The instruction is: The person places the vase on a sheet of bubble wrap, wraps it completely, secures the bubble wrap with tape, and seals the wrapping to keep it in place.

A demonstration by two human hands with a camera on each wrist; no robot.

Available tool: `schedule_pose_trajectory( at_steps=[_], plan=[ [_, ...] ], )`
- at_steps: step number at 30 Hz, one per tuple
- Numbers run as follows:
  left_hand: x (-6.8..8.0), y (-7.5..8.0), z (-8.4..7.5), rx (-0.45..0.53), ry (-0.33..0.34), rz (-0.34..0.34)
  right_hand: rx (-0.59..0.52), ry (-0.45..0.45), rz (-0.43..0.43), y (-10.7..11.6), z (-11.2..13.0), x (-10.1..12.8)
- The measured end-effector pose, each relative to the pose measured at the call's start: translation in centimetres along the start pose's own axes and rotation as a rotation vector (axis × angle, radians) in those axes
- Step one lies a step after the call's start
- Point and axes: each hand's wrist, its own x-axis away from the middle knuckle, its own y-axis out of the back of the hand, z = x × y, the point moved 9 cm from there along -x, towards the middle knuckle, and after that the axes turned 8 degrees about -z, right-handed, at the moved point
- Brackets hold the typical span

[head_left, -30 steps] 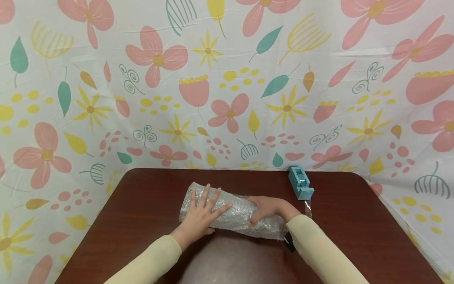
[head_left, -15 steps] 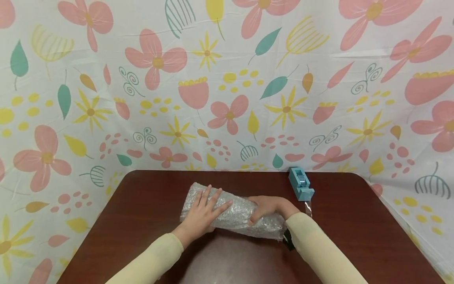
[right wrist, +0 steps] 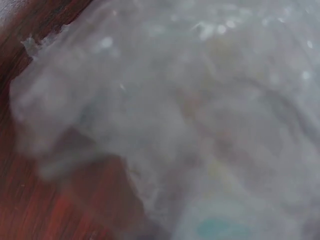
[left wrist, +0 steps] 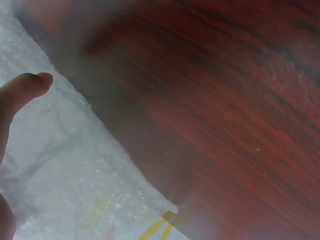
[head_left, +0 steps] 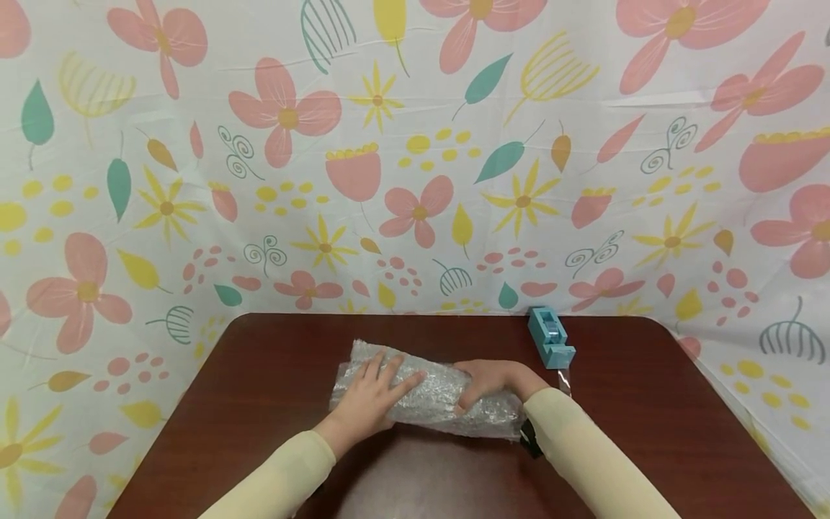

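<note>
A bundle of clear bubble wrap (head_left: 434,396) lies slantwise on the dark red-brown table, its contents hidden by the layers. My left hand (head_left: 366,393) rests spread over its left part in the head view, fingers pointing away. The left thumb (left wrist: 30,87) lies against the wrap in the left wrist view. On the right part, my right hand (head_left: 489,378) grips the bundle, thumb on the near face and the other fingers hidden behind it. Crumpled wrap (right wrist: 150,90) fills most of the blurred right wrist view.
A blue tape dispenser (head_left: 551,339) stands at the table's back right, with a strip of clear tape (head_left: 564,382) hanging from its front. A small black object (head_left: 530,438) shows beside the right sleeve. A flowered curtain (head_left: 415,158) hangs behind the table (head_left: 272,389).
The wrap's left end has loosened into two visible edges, one above the other. My left fingers have drawn slightly closer together; the right hand keeps its hold.
</note>
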Motion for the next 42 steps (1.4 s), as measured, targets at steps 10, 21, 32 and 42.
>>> schedule_pose_trajectory(
  at_steps=[10, 21, 32, 42],
  plan=[
    [0.3, 1.3, -0.4, 0.124, 0.043, 0.063, -0.111, 0.063, 0.257, -2.0, 0.7, 0.2],
    [-0.5, 0.9, -0.1, 0.163, 0.056, 0.1, 0.016, -0.032, 0.089, 0.1, 0.3, 0.5],
    [-1.0, 0.4, 0.5, 0.215, 0.075, 0.188, 0.396, 0.159, -0.543, 1.3, 3.5, 5.3],
    [-1.8, 0.0, 1.4, 0.309, 0.116, 0.263, 0.559, 0.293, -0.757, -1.6, 4.8, 7.7]
  ],
)
